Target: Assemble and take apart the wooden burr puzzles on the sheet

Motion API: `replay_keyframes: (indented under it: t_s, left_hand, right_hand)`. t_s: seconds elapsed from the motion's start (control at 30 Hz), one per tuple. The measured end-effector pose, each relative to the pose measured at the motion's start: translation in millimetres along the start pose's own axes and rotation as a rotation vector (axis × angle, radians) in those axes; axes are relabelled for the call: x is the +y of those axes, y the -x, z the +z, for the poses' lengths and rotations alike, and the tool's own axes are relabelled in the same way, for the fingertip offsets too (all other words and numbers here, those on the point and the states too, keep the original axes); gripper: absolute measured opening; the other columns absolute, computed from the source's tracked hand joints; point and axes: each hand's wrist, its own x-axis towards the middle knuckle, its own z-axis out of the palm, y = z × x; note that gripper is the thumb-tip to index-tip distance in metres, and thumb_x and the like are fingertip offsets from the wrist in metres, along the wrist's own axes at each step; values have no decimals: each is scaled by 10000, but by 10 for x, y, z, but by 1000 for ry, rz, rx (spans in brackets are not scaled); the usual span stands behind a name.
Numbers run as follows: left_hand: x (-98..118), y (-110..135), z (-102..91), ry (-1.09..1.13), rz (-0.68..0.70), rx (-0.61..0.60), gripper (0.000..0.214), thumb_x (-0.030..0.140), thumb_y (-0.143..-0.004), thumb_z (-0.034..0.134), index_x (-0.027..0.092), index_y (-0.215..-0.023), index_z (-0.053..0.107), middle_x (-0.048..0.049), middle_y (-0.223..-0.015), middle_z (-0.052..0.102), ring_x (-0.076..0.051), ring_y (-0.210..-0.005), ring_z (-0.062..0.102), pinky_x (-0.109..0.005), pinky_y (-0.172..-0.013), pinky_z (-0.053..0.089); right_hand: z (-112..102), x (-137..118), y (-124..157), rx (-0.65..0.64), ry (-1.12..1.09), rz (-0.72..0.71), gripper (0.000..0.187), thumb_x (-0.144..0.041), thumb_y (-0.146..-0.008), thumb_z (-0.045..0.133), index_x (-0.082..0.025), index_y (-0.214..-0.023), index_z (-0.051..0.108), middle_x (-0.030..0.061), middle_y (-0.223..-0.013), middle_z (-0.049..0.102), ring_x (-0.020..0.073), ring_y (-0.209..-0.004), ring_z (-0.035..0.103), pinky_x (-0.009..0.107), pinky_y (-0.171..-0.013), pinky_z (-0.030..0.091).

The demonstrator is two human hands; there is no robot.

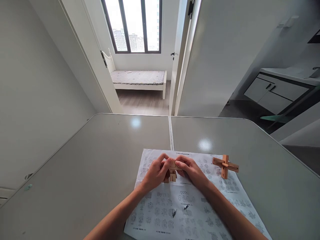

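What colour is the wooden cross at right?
The cross is orange-brown, clearest in the head view.

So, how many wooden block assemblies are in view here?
2. One block assembly is held by the left hand and right hand; the other, a wooden cross, is at the printed sheet's far right corner. Fingers partly cover the first, so some may be hidden.

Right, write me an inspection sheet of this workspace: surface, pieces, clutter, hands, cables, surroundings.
Surface: smooth grey table with pale seam, under a white printed paper sheet
Pieces: light-brown wooden block assembly, held; brown wooden cross-shaped piece at the sheet's upper-right corner
Clutter: two small dark patches on the sheet; scraps or marks, cannot tell
Hands: bare left hand and bare right hand, both with fingers on the block assembly
Cables: nothing seen
Surroundings: white-framed bed, dark-framed window, open white door, white cabinet
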Motion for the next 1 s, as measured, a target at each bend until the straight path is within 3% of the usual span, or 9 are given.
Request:
replay_keyframes:
  t_s: [0.17, 0.3, 0.43, 0.53, 0.67, 0.77, 0.87, 1.0]
  left_hand:
    - [-16, -20, -39, 42, -18, -95, 354, 598, -1014, 541, 269, -1037, 670, 28, -578, 627, -143, -396, 479, -247, -419, 355]
    - [27, -16, -59, 80, -2, -200, 420, 492, -917, 730, 287, -1272, 641, -3, -801, 717, -150, -539, 590, -251, -497, 435]
    - [86, -9, -59, 93, -25, -248, 564, 408, -822, 841, 279, -1327, 625, -57, -965, 765, -205, -717, 688, -266, -572, 477]
    - [94, -29, -70, 115, -63, -177, 578, 432, -792, 864, 282, -1302, 639, -55, -961, 751, -221, -721, 689, -273, -554, 481]
    - [45, -94, -109, 169, -56, -9, 589, 470, -803, 861, 230, -1288, 628, -12, -909, 695, -100, -544, 537, -242, -523, 429]
    - [-9, -141, -132, 220, -35, 98, 592, 492, -834, 842, 193, -1291, 612, 29, -827, 631, -41, -481, 422, -218, -501, 386]
    - [-43, -162, -131, 248, -27, 153, 588, 487, -840, 846, 201, -1296, 608, 31, -851, 630, -30, -486, 411, -211, -496, 377]
    - [-53, -165, -113, 279, -24, 174, 661, 497, -805, 878, 211, -1325, 589, -2, -952, 685, -25, -501, 424, -204, -491, 385]
  right_hand:
    - [13, 21, -16, 36, -38, -30, 366, -585, -966, 650, -219, -952, 650, -75, -548, 481, 134, -518, 393, 282, -580, 330]
    - [-1, 60, -32, 93, -115, -2, 398, -608, -948, 661, -218, -1018, 630, -83, -538, 491, 122, -483, 398, 266, -532, 320]
    - [5, 66, -36, 107, -165, -3, 396, -600, -963, 656, -210, -1028, 624, -78, -548, 501, 119, -487, 405, 264, -526, 326]
    - [28, 61, -40, 119, -161, -33, 422, -622, -989, 613, -213, -1092, 618, -72, -584, 522, 122, -487, 418, 270, -528, 338]
    - [53, 71, -42, 142, -74, -73, 416, -613, -988, 618, -227, -1140, 593, -48, -702, 590, 120, -506, 451, 277, -535, 372]
    - [57, 87, -28, 173, 143, -128, 336, -537, -977, 660, -234, -1118, 623, -27, -759, 597, 146, -595, 508, 294, -586, 430]
    - [64, 105, -5, 158, 450, -229, 265, -397, -921, 739, -247, -1120, 651, 30, -933, 639, 202, -786, 605, 342, -722, 512]
    - [101, 125, 26, 30, 728, -387, 633, -310, -759, 877, -280, -1319, 584, 102, -1234, 625, 318, -1127, 601, 476, -982, 528]
